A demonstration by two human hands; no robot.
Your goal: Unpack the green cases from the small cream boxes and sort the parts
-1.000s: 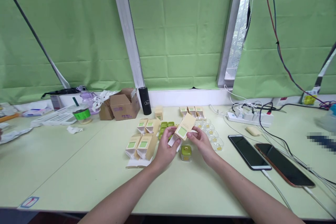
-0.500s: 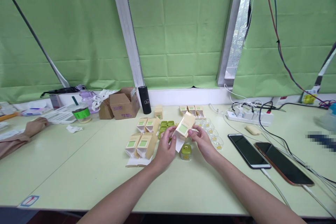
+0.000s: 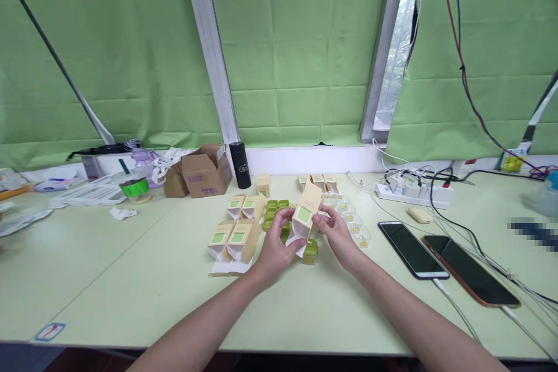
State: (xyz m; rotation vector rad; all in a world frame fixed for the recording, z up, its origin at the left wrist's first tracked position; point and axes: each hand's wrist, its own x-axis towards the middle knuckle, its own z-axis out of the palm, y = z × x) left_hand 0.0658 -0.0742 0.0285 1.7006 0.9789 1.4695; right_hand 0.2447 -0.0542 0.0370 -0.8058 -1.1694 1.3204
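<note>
Between my two hands a small beige paper box (image 3: 310,200) with a pale green label is held tilted, its white bottom flaps open toward me. My left hand (image 3: 279,244) grips its left side, with the thumb at a flap. My right hand (image 3: 335,232) pinches the right side. Just below the box stands a clear container with a green lid (image 3: 310,251), partly covered by my left thumb and a flap. Several similar beige boxes (image 3: 244,238) lie to the left. Behind my left hand are green lids (image 3: 272,212); clear containers (image 3: 355,225) stand beyond my right hand.
More beige boxes (image 3: 330,185) sit farther back. A cardboard box (image 3: 204,174), a black bottle (image 3: 240,165) and a drink cup (image 3: 136,188) stand at the back left. To the right lie two phones (image 3: 412,250) with cables and a power strip (image 3: 414,196).
The paper box is tipped more upright, and my left thumb has moved across to its bottom flap. At far left, another person's hand has left the table area.
</note>
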